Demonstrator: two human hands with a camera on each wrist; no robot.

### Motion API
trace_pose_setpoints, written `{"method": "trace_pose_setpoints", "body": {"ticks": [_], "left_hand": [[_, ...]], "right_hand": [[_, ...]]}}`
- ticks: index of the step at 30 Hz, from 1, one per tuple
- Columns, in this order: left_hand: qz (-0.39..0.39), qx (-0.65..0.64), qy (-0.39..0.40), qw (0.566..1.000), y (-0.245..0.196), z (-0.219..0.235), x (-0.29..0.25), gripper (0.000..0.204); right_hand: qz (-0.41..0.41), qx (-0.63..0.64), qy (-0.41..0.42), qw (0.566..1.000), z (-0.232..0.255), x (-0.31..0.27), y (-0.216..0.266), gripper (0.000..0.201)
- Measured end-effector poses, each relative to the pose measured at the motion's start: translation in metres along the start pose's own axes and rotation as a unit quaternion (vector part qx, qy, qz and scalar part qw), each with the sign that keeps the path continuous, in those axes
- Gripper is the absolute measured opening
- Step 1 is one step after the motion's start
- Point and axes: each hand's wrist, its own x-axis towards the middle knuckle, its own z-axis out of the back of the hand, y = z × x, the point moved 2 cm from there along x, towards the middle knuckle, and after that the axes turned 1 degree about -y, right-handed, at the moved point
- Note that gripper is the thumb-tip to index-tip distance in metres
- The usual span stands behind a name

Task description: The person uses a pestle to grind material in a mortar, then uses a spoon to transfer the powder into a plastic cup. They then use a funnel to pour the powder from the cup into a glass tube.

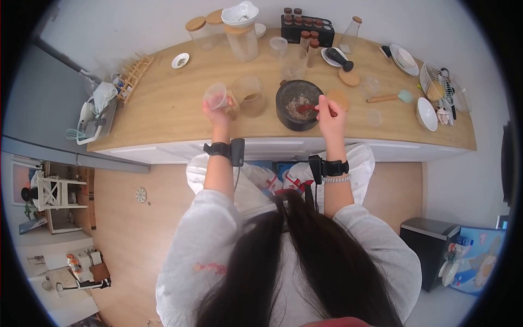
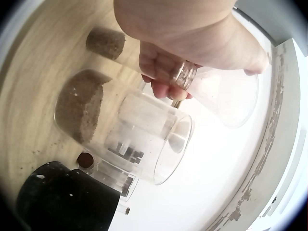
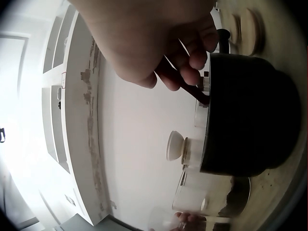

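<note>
Funnel (image 1: 216, 95): left of the dark pot (image 1: 290, 121), its spout apparently in the neck of a bottle (image 2: 115, 49); likely light and springy, best held low.
Left hand (image 1: 219, 115): left of the pot, fingers curled round the bottle's neck, thumb along the funnel.
Bottle: left of the pot; probably smooth, slippery and breakable, so grip neck or body.
Jar (image 1: 250, 97): on the worktop (image 1: 163, 98), just left of the pot; likely stiff and fragile, needing a wide grasp.
Dark pot: looks heavy and steady; best taken by its sides.
Spoon (image 1: 306, 108): bowl in the pot's crumbly mix (image 1: 294, 101); seems light and stiff, held by the handle.
Right hand (image 1: 331, 117): at the pot's right rim, pinching the spoon's handle.
Views: only head shows the mix; left wrist best shows brown powder (image 2: 79, 106) in jar and bottle; right wrist shows the pot side-on.
</note>
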Motion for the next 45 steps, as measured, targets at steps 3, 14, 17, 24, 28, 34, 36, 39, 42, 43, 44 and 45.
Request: {"method": "trace_pose_setpoints", "body": {"ticks": [3,14,17,24,28,34,36,39,42,43,44,45], "left_hand": [[-0.001,0.001,-0.006,1.0,0.0,0.001,-0.002,0.062],[-0.006,0.009,0.006,1.0,0.003,0.001,-0.002,0.064],[-0.01,0.005,0.007,1.0,0.004,0.004,-0.001,0.063],[-0.021,-0.003,0.009,1.0,0.003,0.003,-0.001,0.061],[-0.007,0.012,0.003,1.0,0.004,0.004,0.0,0.065],[-0.016,0.018,-0.004,1.0,-0.001,0.001,-0.003,0.063],[-0.015,0.011,-0.004,1.0,-0.001,0.001,-0.002,0.062],[-0.013,-0.001,-0.002,1.0,0.003,0.002,-0.001,0.061],[-0.028,-0.001,0.004,1.0,0.002,0.003,-0.002,0.059],[-0.035,0.001,0.006,0.999,0.001,0.004,-0.002,0.059],[-0.033,0.001,0.006,0.999,0.001,0.004,-0.002,0.059],[-0.031,0.0,0.006,1.0,0.002,0.005,-0.002,0.059]], "right_hand": [[0.033,0.08,-0.068,0.994,0.005,0.004,-0.006,0.037],[0.053,0.049,-0.025,0.997,-0.001,-0.006,0.011,0.036],[0.063,0.068,-0.005,0.996,-0.006,-0.004,0.006,0.037],[0.007,-0.002,0.015,1.0,0.002,0.002,-0.01,0.037],[0.057,0.041,0.0,0.998,-0.002,-0.001,0.001,0.036],[0.035,0.039,-0.007,0.999,0.005,0.003,-0.008,0.036],[0.046,0.061,-0.027,0.997,0.004,-0.001,0.004,0.036],[0.087,0.041,0.041,0.995,-0.007,-0.002,0.004,0.037],[0.042,-0.009,-0.002,0.999,0.002,0.003,-0.006,0.038],[0.038,0.025,-0.015,0.999,0.006,0.004,-0.005,0.038],[0.034,0.058,-0.029,0.997,0.011,0.005,-0.003,0.038],[0.029,0.09,-0.043,0.995,0.014,0.006,-0.001,0.038]]}}
